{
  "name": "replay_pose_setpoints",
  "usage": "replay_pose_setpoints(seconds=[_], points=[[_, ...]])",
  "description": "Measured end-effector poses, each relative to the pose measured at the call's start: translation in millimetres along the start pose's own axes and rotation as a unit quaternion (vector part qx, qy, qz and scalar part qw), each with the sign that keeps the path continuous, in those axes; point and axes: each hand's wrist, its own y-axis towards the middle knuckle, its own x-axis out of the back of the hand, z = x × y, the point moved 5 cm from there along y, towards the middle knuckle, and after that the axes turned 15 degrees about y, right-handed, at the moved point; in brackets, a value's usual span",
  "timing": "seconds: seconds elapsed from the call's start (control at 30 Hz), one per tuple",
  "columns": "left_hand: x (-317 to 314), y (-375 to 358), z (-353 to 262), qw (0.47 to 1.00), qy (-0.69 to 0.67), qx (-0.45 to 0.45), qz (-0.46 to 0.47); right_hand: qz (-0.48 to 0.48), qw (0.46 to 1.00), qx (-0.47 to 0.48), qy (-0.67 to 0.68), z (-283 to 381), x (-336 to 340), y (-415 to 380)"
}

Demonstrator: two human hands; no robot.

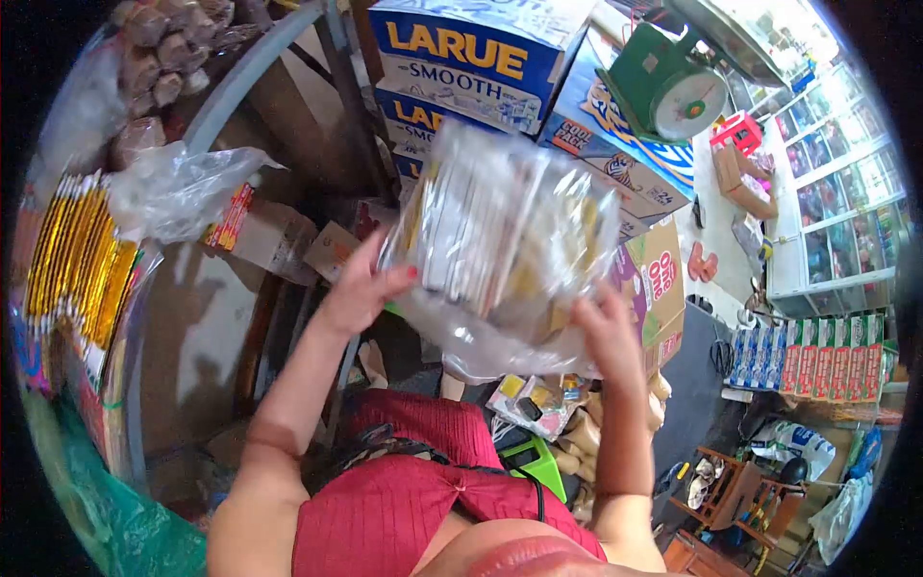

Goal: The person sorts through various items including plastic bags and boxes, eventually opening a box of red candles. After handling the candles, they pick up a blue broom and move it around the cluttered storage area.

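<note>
A clear plastic bag (pixel 510 240) packed with flat white and yellowish pieces is held up in front of my chest. My left hand (pixel 365 293) is closed on its left side, with the thumb lying over the plastic. On the opposite side my right hand (pixel 608 332) grips the lower right edge, some of its fingers hidden behind the bag. Loose, crumpled plastic hangs below the packed part. Glare on the film hides what exactly the pieces are. Behind the bag stand stacked blue and white Larue Smooth boxes (pixel 471 72), partly covered by it.
A green dial scale (pixel 663 82) rests on a blue carton (pixel 615 135) at the upper right. Gold-edged packets (pixel 82 255) are stacked at the left beside a metal frame (pixel 255 72). Toothpaste-like boxes (pixel 808 361) line the right side. A green stool (pixel 534 466) stands below.
</note>
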Motion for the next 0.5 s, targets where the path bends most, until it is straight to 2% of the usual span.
replay_pose_setpoints(seconds=[0.03,0.1,0.17,0.2,0.23,0.27,0.3,0.33,0.4,0.43,0.5], points=[[-8.8,8.8,-35.4,0.998,0.023,-0.059,0.0,-0.006,1.0,0.016,0.001,28.8,0.1,7.0],[-15.8,24.6,-89.5,0.997,0.005,-0.064,-0.045,-0.06,0.989,0.061,-0.117,82.5,8.3,25.7],[-17.6,47.0,-139.2,0.989,0.053,-0.131,-0.033,-0.003,0.967,0.212,-0.145,129.8,9.5,56.3],[-12.1,61.3,-155.7,0.982,0.085,-0.16,-0.054,-0.008,0.982,0.171,-0.08,159.2,-5.1,68.2],[-9.4,79.3,-169.2,0.975,0.064,-0.203,-0.06,0.019,0.975,0.213,-0.052,169.0,3.7,102.3],[0.5,100.1,-177.5,0.971,0.074,-0.216,-0.072,0.052,0.987,0.15,0.028,184.5,-17.1,108.1],[9.2,117.2,-182.1,0.967,0.083,-0.226,-0.083,0.074,0.98,0.168,0.078,192.7,-28.8,117.8],[13.4,129.0,-183.3,0.968,0.078,-0.223,-0.085,0.061,0.98,0.171,0.074,197.3,-36.1,126.6],[14.7,149.5,-188.2,0.965,0.059,-0.249,-0.052,0.037,0.985,0.142,0.095,194.3,-8.1,189.3],[14.2,156.6,-187.6,0.965,0.049,-0.257,-0.037,0.033,0.987,0.129,0.093,189.7,-10.1,188.9],[12.6,162.9,-186.3,0.963,0.031,-0.268,-0.007,-0.069,0.992,0.1,0.046,194.5,-17.7,176.2]])
